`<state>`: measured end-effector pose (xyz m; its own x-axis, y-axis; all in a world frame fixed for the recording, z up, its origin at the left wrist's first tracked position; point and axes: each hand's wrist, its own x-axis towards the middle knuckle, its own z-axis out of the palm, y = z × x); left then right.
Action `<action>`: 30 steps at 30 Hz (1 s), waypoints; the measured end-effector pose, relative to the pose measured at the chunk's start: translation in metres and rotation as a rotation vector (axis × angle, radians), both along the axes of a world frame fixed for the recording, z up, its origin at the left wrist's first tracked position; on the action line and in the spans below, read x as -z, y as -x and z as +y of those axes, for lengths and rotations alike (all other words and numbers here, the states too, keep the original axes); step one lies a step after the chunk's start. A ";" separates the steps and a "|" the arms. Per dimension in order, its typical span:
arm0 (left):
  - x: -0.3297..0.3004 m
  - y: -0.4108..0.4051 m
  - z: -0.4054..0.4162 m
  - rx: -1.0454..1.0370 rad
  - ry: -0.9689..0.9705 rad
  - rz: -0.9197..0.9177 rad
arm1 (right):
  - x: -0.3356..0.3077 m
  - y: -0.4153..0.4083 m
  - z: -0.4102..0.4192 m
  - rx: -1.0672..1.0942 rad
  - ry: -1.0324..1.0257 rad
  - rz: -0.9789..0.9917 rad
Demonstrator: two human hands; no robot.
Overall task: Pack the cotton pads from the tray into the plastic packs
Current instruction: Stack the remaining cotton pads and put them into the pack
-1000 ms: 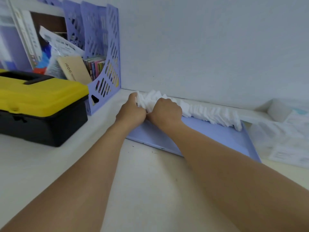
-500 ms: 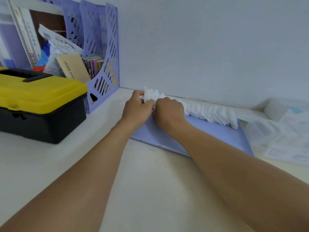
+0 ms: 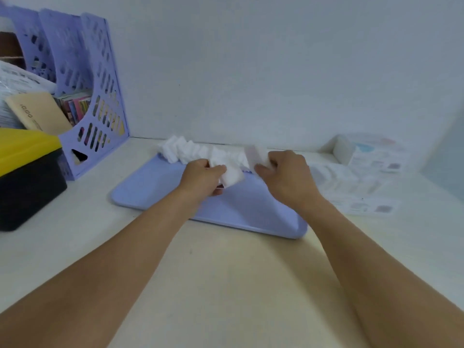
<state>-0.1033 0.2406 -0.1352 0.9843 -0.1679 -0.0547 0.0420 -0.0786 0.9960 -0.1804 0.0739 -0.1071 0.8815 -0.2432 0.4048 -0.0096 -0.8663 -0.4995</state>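
A lilac tray point(image 3: 155, 189) lies on the white table against the wall. Along its far edge runs a row of white square cotton pads point(image 3: 183, 149). My left hand point(image 3: 200, 177) grips a small stack of pads point(image 3: 232, 175) above the middle of the tray. My right hand point(image 3: 286, 174) pinches more pads point(image 3: 258, 154) at the right end of the row. Clear plastic packs point(image 3: 351, 184) lie flat on the table to the right of the tray.
A yellow and black toolbox point(image 3: 25, 172) stands at the left edge. Behind it stands a lilac file holder point(image 3: 100, 96) with books and papers. A white box point(image 3: 342, 149) sits by the wall at the right.
Both hands have moved from the left end of the pad row toward its middle and right, and they have spread apart. The left hand now holds a lifted stack. The view has shifted rightward.
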 end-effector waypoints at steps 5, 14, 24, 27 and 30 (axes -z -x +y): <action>-0.006 -0.005 -0.016 0.180 -0.551 -0.128 | -0.019 0.013 -0.033 -0.239 -1.029 0.161; -0.038 0.046 -0.039 0.354 0.269 0.082 | -0.028 0.017 -0.046 -0.402 -1.191 0.114; -0.015 0.039 -0.040 0.310 0.292 0.000 | -0.032 0.016 -0.054 -0.357 -1.138 -0.005; -0.017 0.043 -0.045 0.304 0.391 0.038 | -0.033 0.020 -0.050 -0.493 -1.104 0.106; -0.020 0.044 -0.047 0.349 0.473 0.057 | -0.024 0.018 -0.046 -0.422 -0.947 0.162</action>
